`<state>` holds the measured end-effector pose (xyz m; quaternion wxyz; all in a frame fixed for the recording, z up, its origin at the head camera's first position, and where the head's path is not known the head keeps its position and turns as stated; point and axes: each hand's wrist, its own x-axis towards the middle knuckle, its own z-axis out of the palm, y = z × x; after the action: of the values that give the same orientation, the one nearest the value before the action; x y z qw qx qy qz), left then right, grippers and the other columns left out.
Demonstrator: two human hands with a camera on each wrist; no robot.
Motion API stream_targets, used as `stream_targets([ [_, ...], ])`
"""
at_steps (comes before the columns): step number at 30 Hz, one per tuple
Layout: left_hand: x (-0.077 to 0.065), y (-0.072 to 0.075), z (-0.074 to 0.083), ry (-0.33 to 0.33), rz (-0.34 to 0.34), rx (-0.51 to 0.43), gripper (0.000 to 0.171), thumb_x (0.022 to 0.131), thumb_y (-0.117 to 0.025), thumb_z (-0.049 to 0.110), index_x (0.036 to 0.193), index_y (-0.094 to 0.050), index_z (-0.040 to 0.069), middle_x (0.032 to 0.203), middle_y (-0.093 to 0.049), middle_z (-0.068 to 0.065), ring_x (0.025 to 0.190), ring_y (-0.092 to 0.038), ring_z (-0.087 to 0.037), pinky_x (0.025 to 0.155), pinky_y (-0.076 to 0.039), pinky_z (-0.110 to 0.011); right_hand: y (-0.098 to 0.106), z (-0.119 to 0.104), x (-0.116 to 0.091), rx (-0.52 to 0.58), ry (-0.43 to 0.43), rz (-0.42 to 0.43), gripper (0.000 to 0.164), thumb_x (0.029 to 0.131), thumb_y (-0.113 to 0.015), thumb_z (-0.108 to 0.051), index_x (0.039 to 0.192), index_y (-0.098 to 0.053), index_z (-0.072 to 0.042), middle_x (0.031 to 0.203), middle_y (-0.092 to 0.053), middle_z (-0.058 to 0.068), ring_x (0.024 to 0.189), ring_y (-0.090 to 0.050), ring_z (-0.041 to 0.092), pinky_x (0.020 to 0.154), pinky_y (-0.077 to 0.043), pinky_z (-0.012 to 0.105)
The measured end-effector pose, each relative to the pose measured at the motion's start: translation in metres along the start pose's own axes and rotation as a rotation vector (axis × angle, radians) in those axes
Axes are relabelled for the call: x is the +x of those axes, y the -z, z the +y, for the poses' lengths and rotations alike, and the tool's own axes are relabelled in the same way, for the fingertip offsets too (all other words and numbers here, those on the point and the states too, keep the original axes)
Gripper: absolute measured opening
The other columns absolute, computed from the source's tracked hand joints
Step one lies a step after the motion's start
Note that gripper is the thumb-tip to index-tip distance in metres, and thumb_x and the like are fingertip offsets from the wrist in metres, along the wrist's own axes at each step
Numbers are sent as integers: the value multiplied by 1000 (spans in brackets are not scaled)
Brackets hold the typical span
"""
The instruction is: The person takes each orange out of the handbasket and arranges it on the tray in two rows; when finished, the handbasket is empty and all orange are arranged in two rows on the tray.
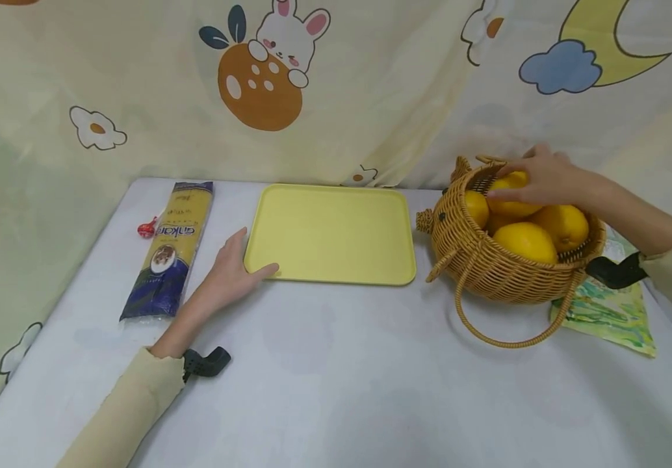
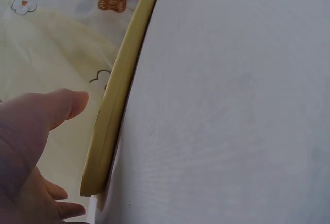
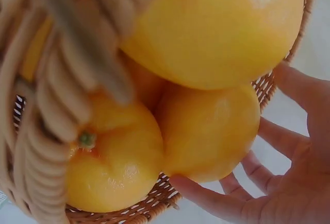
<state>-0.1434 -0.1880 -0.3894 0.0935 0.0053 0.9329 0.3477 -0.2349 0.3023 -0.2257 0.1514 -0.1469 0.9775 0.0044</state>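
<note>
I find one fruit [image 3: 211, 131] glossy, yellow-orange; right hand [image 1: 549, 180] splayed about it, left hand [image 1: 231, 276], fingers spread, at the tray [image 1: 331, 235].

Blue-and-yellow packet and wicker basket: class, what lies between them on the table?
In the head view, the yellow tray lies between them, with the left hand at its left end.

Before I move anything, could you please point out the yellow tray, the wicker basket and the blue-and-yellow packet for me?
Yellow tray [image 1: 331, 235]: head view, middle of its bare surface.
Wicker basket [image 1: 508, 283]: head view, its woven front wall.
Blue-and-yellow packet [image 1: 168, 249]: head view, middle of its printed face.
</note>
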Motion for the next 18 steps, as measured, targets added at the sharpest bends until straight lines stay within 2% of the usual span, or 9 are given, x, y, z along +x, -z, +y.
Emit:
stream_targets([
  [4, 4, -7, -6, -54, -3, 7, 116, 84, -69, 51, 154, 9, 1, 160, -8, -27, 149, -10, -43, 119, -17, -61, 1, 4, 2, 89, 41, -23, 60, 93, -59, -47, 128, -53, 1, 132, -37, 42, 121, -25, 53, 91, -31, 66],
  [9, 7, -13, -11, -85, -4, 44, 121, 80, -70, 57, 154, 9, 1, 161, -7, -26, 150, -6, -43, 120, -13, -62, -4, 5, 2, 241, 115, -68, 41, 92, -67, -30, 113, -49, 0, 119, -53, 25, 110, -41, 40, 90, -38, 54],
  [12, 7, -12, -12, -91, -9, 72, 121, 80, -69, 59, 155, 7, 2, 162, -3, -23, 151, 1, -42, 121, -7, -61, -6, 4, 2, 279, 114, -89, 45, 92, -67, -29, 115, -44, 1, 122, -51, 25, 110, -43, 39, 90, -39, 53],
  [14, 7, -12, -13, -94, -13, 84, 121, 80, -69, 59, 155, 5, 1, 163, -4, -23, 151, 2, -41, 122, -6, -60, -6, 4, 2, 277, 98, -102, 54, 92, -67, -32, 124, -42, 4, 130, -47, 30, 115, -42, 44, 94, -40, 59],
  [18, 5, -10, -13, -84, -25, 95, 121, 79, -68, 61, 155, 5, 2, 163, -3, -22, 151, 3, -41, 122, -5, -58, -6, 6, 3, 268, 66, -152, 70, 92, -64, -39, 138, -36, 6, 142, -34, 35, 127, -32, 52, 101, -32, 70],
])
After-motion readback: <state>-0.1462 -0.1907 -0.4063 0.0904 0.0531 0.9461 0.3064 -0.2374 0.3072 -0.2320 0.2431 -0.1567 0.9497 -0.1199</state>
